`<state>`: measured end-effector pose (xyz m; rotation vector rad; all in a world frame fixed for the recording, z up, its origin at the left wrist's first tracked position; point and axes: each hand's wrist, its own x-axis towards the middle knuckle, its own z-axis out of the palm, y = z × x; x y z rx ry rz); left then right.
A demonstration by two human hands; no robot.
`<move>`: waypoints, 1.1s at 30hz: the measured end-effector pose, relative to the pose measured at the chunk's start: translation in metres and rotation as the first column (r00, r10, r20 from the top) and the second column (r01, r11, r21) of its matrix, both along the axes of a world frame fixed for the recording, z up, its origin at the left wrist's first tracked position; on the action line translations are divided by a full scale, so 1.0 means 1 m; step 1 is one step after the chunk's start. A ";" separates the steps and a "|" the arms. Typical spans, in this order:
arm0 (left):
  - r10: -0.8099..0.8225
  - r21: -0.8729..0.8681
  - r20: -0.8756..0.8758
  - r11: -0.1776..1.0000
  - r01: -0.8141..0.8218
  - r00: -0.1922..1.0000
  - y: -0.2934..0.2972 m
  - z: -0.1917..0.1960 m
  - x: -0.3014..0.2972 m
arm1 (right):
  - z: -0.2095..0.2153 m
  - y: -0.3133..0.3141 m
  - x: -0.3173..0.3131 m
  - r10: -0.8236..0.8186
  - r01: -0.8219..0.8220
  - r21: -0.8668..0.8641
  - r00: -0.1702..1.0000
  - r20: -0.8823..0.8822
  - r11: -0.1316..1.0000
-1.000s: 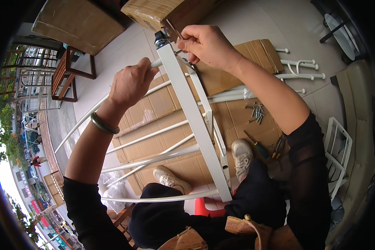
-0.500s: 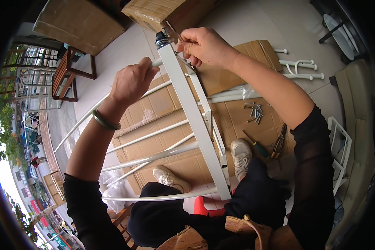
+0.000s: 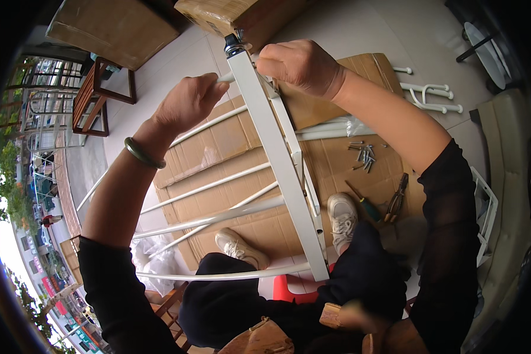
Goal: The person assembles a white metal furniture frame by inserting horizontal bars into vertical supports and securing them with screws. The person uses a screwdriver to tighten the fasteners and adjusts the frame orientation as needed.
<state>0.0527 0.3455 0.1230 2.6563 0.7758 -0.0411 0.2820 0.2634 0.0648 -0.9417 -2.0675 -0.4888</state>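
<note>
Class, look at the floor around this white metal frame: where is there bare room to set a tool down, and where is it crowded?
Free: flattened brown cardboard left of the white metal frame, and pale floor tiles beyond. Crowded: right of the frame, with loose screws, green-handled screwdriver, pliers and a white shoe.

storefront pavement | street (image 3: 38, 248) alongside | flattened cardboard (image 3: 230, 177) | pliers (image 3: 397, 197)

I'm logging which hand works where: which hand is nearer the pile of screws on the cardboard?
Right. The right hand is up at the top of the white frame bar, above the screws; the left hand grips a rod across the bar, farther off.
</note>
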 end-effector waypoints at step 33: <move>-0.044 -0.018 0.011 0.999 0.044 0.999 0.005 0.001 0.002 | 0.022 0.025 -0.014 -0.884 -0.796 -0.563 0.079 -0.462 0.223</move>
